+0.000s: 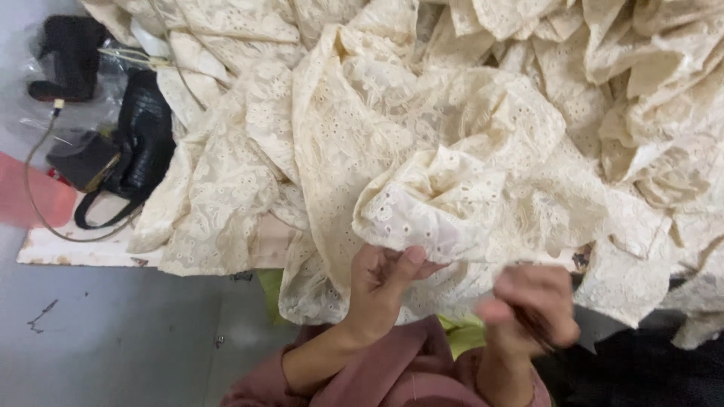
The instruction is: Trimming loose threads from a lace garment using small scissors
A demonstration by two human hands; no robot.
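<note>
Left hand (381, 283) pinching cream lace cloth (422, 151) at near edge, thumb on top. Right hand (532, 301) blurred, curled around a thin dark tool (537, 328), just right.

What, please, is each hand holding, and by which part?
The left hand pinches the cream eyelet lace fabric at its lower edge; the blurred right hand grips something thin and dark, unidentifiable.

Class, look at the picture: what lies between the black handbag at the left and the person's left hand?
In the head view, folds of cream lace fabric lie between the black handbag and the left hand.
</note>
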